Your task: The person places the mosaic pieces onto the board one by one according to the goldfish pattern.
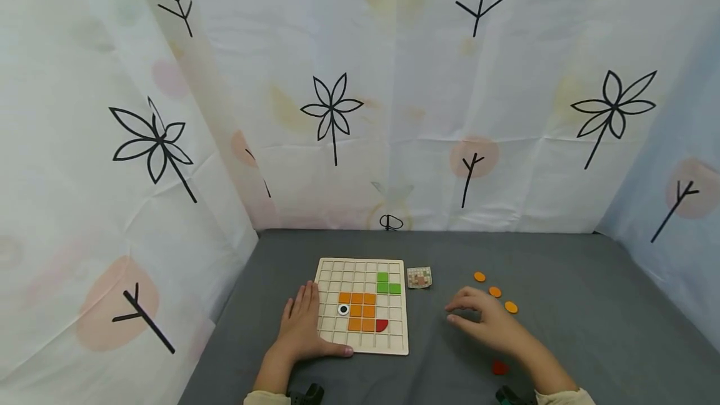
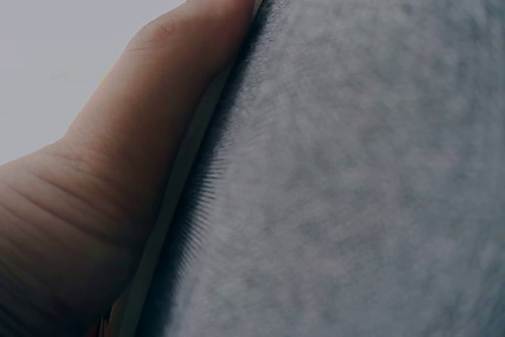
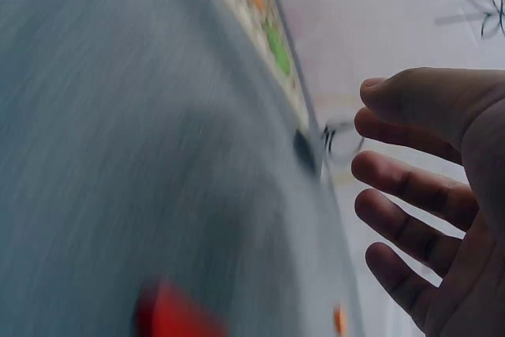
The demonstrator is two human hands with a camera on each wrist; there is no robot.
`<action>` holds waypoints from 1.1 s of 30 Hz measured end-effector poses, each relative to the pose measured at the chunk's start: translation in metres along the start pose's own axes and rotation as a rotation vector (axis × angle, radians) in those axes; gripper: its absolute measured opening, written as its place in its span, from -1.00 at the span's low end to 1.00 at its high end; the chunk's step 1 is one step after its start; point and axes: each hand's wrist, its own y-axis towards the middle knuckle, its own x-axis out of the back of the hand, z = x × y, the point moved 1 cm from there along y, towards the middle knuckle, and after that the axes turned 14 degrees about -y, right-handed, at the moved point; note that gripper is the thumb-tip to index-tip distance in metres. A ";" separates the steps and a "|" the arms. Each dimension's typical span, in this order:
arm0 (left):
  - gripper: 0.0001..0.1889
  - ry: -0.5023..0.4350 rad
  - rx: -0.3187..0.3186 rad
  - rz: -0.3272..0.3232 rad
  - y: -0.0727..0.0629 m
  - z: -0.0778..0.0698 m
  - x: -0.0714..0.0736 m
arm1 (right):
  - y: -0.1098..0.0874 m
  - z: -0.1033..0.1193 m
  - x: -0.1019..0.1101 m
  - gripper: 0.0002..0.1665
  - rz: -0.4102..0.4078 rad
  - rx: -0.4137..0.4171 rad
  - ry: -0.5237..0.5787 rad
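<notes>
Board (image 1: 358, 272) at left, right hand (image 1: 495, 320) between it and three loose discs (image 1: 495, 292)

Grey table (image 1: 585, 280) bears all items.

Board lies flat on the left part of the table, near-square, with no marked long axis. Left hand (image 1: 302, 328) rests over its left edge, fingers straight, thumb stretched apart along the near edge; this is the nearer hand to the board.

Right hand is well to the right of the board. Fingers loosely bent and spread, thumb apart; the right wrist view shows nothing between them. Fingertips point left, boardward.

Orange squares (image 1: 355, 311) stand in three rows about mid-board. Green squares (image 1: 382, 288), three in number, sit at the far right of the board. Card (image 1: 419, 277) lies just beside its right edge, towards the far corner.

Governing relation: the discs lie just beyond the right hand's far-right side, in a line slanting from far left to near right. Red piece (image 1: 500, 367) lies on the near side, by the forearm; blurred at the wrist view, its long axis cannot be told. Right hand is the nearer to both, though its fingertips face away from the discs.

Smallest: red quarter (image 1: 382, 325), right end of the nearest orange row; eye piece (image 1: 343, 310), left end of the middle one.
</notes>
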 end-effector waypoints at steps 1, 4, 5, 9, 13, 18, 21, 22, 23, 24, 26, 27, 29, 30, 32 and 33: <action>0.80 -0.006 -0.005 -0.002 0.000 0.000 0.000 | -0.008 -0.005 0.003 -0.88 -0.020 -0.001 -0.016; 0.81 -0.023 -0.016 -0.003 -0.001 0.002 -0.001 | -0.029 -0.016 0.013 -0.87 -0.060 -0.041 -0.078; 0.82 -0.027 -0.018 -0.006 -0.001 0.002 -0.001 | -0.035 -0.020 0.017 -0.85 -0.071 -0.069 -0.106; 0.83 -0.020 -0.022 -0.012 0.000 0.005 -0.003 | -0.056 -0.032 0.030 -0.80 -0.098 -0.224 -0.200; 0.84 -0.009 -0.018 -0.019 0.003 0.007 -0.005 | -0.076 -0.042 0.037 -0.77 -0.147 -0.322 -0.261; 0.82 -0.021 -0.026 -0.023 0.003 0.006 -0.004 | -0.097 -0.054 0.041 -0.76 -0.158 -0.411 -0.309; 0.81 -0.012 -0.024 -0.018 0.003 0.004 -0.003 | -0.104 -0.059 0.045 -0.75 -0.132 -0.465 -0.346; 0.81 -0.009 -0.022 -0.018 0.003 0.003 -0.003 | -0.106 -0.060 0.047 -0.75 -0.113 -0.484 -0.355; 0.81 -0.008 -0.017 -0.012 0.003 0.003 -0.002 | -0.108 -0.061 0.048 -0.75 -0.094 -0.504 -0.358; 0.82 -0.001 -0.013 -0.014 0.003 0.004 -0.003 | -0.109 -0.062 0.049 -0.75 -0.077 -0.521 -0.358; 0.83 0.008 0.000 -0.007 0.005 0.006 -0.004 | -0.112 -0.062 0.050 -0.78 -0.037 -0.559 -0.342; 0.83 0.009 0.002 -0.006 0.005 0.006 -0.004 | -0.113 -0.062 0.050 -0.79 -0.024 -0.573 -0.332; 0.83 0.014 0.012 0.006 0.004 0.004 -0.003 | -0.115 -0.062 0.049 -0.83 -0.008 -0.594 -0.311; 0.83 0.016 0.012 0.006 0.004 0.003 -0.002 | -0.115 -0.061 0.048 -0.85 -0.004 -0.602 -0.305; 0.82 0.017 0.014 0.018 0.002 -0.001 0.000 | -0.116 -0.061 0.047 -0.87 -0.002 -0.612 -0.294; 0.82 0.014 0.012 0.018 0.001 -0.002 0.001 | -0.115 -0.060 0.047 -0.87 0.001 -0.615 -0.289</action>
